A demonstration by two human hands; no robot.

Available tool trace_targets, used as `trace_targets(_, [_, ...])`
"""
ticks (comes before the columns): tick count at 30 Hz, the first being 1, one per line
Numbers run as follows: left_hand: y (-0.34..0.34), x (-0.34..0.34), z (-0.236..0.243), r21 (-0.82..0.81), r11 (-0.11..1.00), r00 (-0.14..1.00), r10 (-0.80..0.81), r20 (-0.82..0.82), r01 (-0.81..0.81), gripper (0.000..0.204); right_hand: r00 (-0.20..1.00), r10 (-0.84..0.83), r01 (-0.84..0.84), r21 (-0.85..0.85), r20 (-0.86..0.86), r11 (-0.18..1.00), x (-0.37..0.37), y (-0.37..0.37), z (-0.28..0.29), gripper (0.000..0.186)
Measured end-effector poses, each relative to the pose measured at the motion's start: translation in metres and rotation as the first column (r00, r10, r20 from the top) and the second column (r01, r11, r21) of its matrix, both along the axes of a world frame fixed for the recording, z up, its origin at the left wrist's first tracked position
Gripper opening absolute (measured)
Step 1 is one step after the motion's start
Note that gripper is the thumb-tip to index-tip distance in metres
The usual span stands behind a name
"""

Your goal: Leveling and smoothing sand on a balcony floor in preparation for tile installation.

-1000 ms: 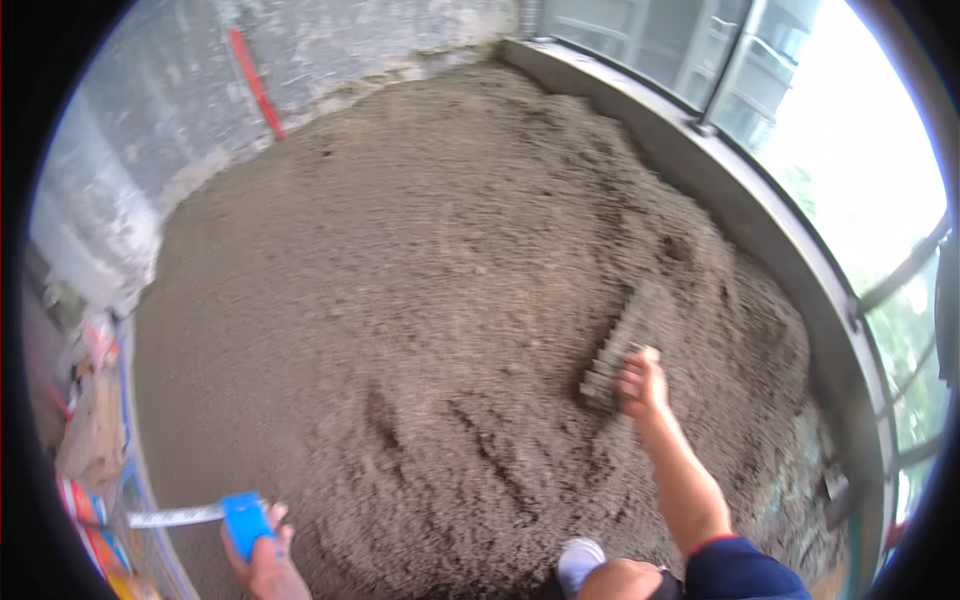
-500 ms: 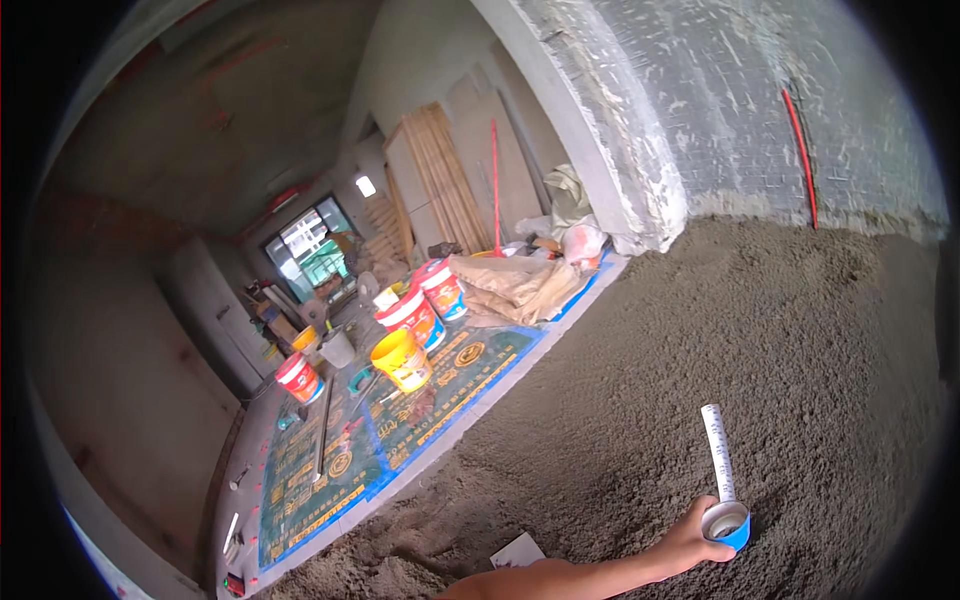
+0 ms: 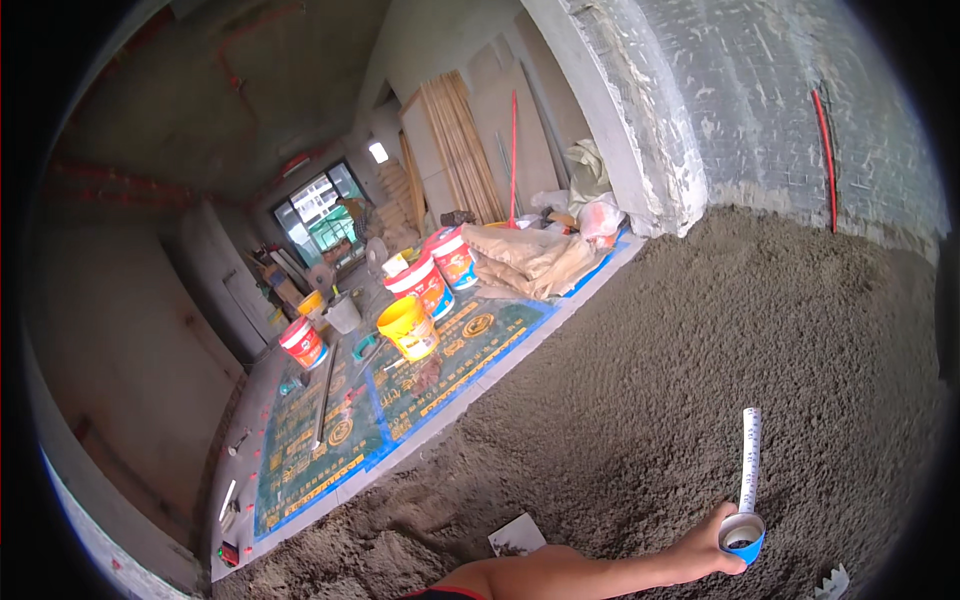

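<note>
My left hand reaches in from the lower edge, its arm stretched to the right. Its fingers are closed round a blue and grey round tape measure. A white, marked strip of blade stands out of the tape, pointing away over a bed of rough grey mortar. Beside my forearm lies a white flat square piece, part smeared with mortar. At the lower right edge a white piece with a jagged rim shows, partly cut off. My right hand is out of view.
Left of the mortar, a green floor cover carries a yellow bucket, several red-and-white buckets and a long bar. Brown sheeting lies by the wall end. A red pipe runs down the grey wall.
My left hand and the tape measure have shifted slightly right and down in view; the blade now stands more upright. The jagged white piece has come into view at lower right.
</note>
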State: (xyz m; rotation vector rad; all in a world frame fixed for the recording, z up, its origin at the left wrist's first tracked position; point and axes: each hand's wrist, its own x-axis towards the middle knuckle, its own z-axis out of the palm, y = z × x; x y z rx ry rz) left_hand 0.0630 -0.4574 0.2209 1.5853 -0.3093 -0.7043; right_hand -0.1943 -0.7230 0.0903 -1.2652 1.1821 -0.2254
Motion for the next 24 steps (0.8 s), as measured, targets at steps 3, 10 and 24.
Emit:
trace_targets(3, [-0.003, -0.004, -0.002, -0.045, 0.997, 0.998, -0.056, 0.025, 0.058, 0.079, 0.999, 0.013, -0.012, -0.044, 0.044, 0.999, -0.01, -0.008, -0.027, 0.021])
trace_targets(10, [0.0, -0.046, -0.005, 0.016, 0.953, 0.952, -0.303, -0.041, 0.304, 0.079, 0.992, 0.108, -0.093, -0.212, 0.062, 0.973, 0.0, 0.001, -0.028, 0.014])
trace_targets(24, [0.012, -0.07, -0.015, 0.275, 0.847, 0.883, -0.469, -0.015, 0.455, 0.102, 0.993, 0.04, -0.02, -0.179, 0.109, 0.984, 0.007, 0.014, 0.0, 0.009])
